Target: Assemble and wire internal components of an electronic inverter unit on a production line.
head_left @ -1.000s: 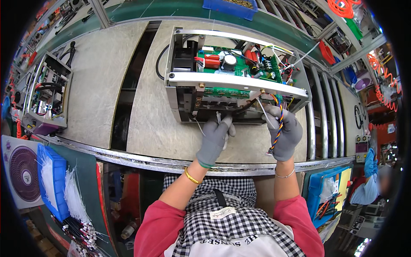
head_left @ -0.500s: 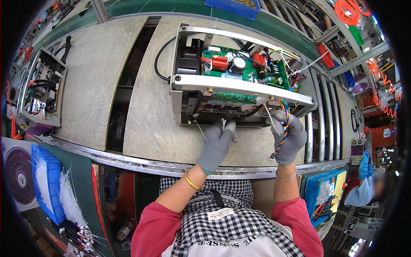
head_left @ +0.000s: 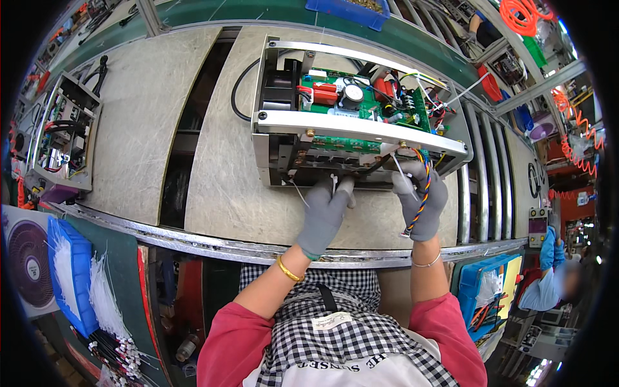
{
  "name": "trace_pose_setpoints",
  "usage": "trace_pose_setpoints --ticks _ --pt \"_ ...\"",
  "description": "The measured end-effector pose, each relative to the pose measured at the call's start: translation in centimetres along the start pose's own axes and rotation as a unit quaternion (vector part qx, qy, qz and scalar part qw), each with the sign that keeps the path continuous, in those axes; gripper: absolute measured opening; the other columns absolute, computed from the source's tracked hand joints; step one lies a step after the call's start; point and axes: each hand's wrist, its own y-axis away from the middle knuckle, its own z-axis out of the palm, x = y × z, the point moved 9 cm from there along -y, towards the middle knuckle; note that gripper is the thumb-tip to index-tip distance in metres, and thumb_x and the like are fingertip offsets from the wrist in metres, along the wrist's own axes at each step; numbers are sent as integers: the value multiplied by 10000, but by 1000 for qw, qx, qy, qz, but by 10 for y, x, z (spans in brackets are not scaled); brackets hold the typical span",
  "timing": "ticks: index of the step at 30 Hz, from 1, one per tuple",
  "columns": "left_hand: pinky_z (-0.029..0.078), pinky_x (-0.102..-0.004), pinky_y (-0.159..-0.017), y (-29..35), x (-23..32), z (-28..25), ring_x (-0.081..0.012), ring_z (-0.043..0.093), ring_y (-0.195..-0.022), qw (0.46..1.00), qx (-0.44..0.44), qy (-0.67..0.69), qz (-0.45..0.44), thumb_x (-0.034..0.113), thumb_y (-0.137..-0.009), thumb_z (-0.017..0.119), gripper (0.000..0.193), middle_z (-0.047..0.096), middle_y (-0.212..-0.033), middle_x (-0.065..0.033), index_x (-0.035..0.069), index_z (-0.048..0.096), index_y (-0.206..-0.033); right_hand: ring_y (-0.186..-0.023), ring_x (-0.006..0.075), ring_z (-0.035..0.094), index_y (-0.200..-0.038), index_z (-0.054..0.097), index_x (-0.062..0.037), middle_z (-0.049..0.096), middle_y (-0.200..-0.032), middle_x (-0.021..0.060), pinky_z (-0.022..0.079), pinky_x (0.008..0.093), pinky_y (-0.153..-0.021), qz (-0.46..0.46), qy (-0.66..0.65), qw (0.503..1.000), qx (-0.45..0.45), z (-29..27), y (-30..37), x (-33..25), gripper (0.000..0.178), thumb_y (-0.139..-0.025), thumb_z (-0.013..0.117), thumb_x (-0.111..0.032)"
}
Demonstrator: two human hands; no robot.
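An open metal-framed power unit (head_left: 361, 129) with green circuit boards lies on its side on the bench. My left hand (head_left: 324, 216), in a grey glove, is closed at its lower near side, a small white cable tie (head_left: 334, 182) showing between the fingers; some fingertips are hidden against the dark panel. Another thin white tie end (head_left: 299, 192) sticks out beside it. My right hand (head_left: 425, 203), also gloved, has its fingers curled at a white cable tie (head_left: 399, 166) near the unit's right end. A twisted multicoloured wire bundle (head_left: 425, 190) hangs over that hand, ending in a white connector.
A second open unit (head_left: 64, 135) stands at the far left. Metal rollers (head_left: 490, 174) run to the right. White ties fill a blue bin (head_left: 69, 277) at lower left, near a purple fan (head_left: 32, 271). Another blue bin (head_left: 483, 290) sits lower right. A person (head_left: 548, 284) is farther right.
The unit has shifted slightly to the left. My right hand has moved a little left and up with the wire bundle, and my left hand has barely moved.
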Motion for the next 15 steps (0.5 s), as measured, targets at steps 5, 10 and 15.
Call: trace_pose_setpoints --ticks 5,10,15 --pt "429 -313 -555 -3 11 -2 -154 546 -545 997 51 -53 7 184 -910 623 277 595 -606 -58 -7 606 -711 -545 153 517 -861 658 -10 574 -645 80 430 296 -533 44 -8 999 -25 10 1 9 183 -835 759 -161" --pt "427 -323 -531 -6 5 -5 -155 547 -522 993 60 -99 2 178 -886 630 264 593 -582 -62 -10 615 -701 -551 163 536 -868 677 -31 575 -636 77 434 308 -535 16 -5 1000 -8 11 5 5 169 -837 749 -181" --pt "358 -262 -435 -1 11 -14 -89 473 -468 983 56 -172 43 207 -898 617 208 576 -596 -25 12 628 -829 -632 345 603 -900 702 -49 627 -701 150 476 383 -588 -1 24 999 -29 27 6 9 204 -813 751 -226"
